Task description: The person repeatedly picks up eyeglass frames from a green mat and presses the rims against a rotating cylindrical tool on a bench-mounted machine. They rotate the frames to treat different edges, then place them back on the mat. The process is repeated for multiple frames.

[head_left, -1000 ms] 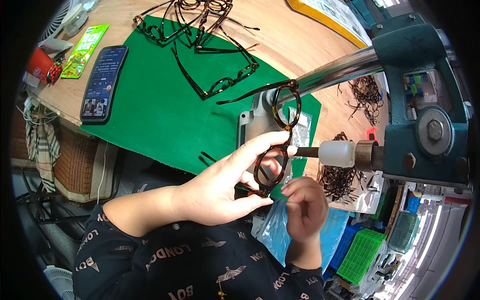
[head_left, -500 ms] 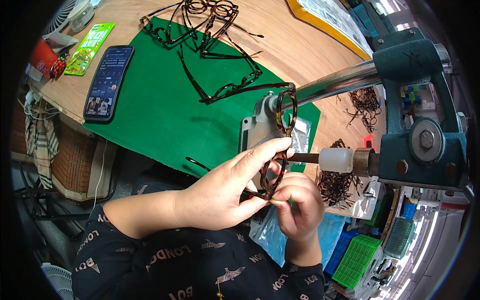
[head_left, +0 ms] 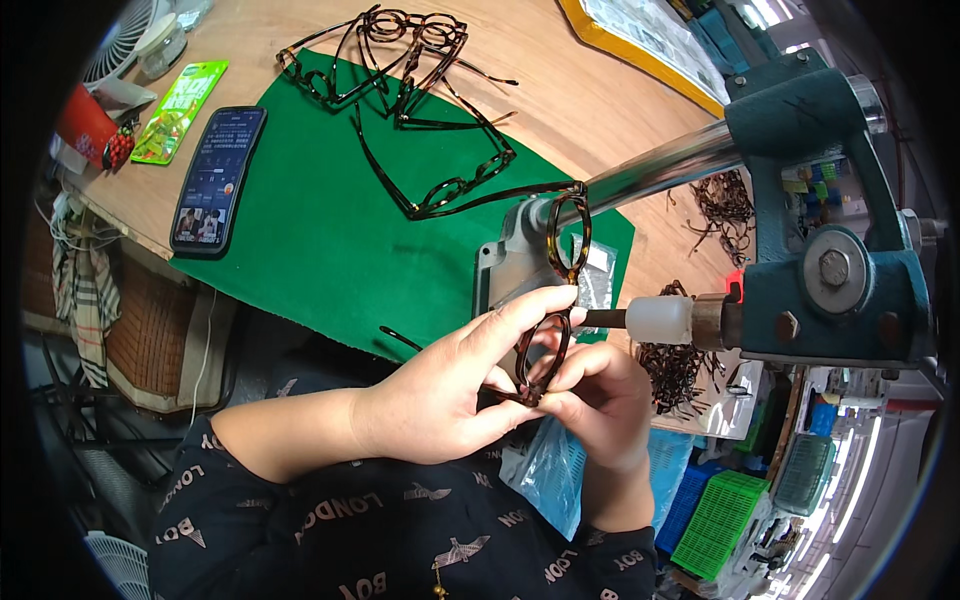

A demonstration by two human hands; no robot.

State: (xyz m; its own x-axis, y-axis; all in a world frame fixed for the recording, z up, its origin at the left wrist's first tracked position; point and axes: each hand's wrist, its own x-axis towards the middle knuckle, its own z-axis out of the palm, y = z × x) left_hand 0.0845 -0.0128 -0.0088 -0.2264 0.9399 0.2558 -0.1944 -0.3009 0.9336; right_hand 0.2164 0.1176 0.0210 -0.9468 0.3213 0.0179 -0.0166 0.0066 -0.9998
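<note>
A tortoiseshell eyeglass frame (head_left: 568,273) is held on edge, one rim above the other, by both my hands. My left hand (head_left: 450,395) grips it from the left, fingertips at the bridge and thumb by the lower corner. At that lower corner, my right hand (head_left: 603,405) pinches the frame between thumb and fingers. One temple reaches away to the left from the upper corner; the other passes behind my left hand, its tip showing. Just right of the lower rim is a dark rod with a white sleeve (head_left: 660,321), part of a green metal bench press (head_left: 800,220).
Several finished-looking tortoiseshell glasses (head_left: 415,70) lie on the green mat (head_left: 320,240). Left of them are a phone (head_left: 215,180) and a green packet (head_left: 180,112). Piles of small dark parts (head_left: 675,375) rest behind the press. A green crate (head_left: 720,525) stands low at the right.
My right hand has shifted its hold at the frame's lower corner, its fingers now less curled. The eyeglass frame has tilted slightly; my left hand keeps its grip. The whole view has moved a little.
</note>
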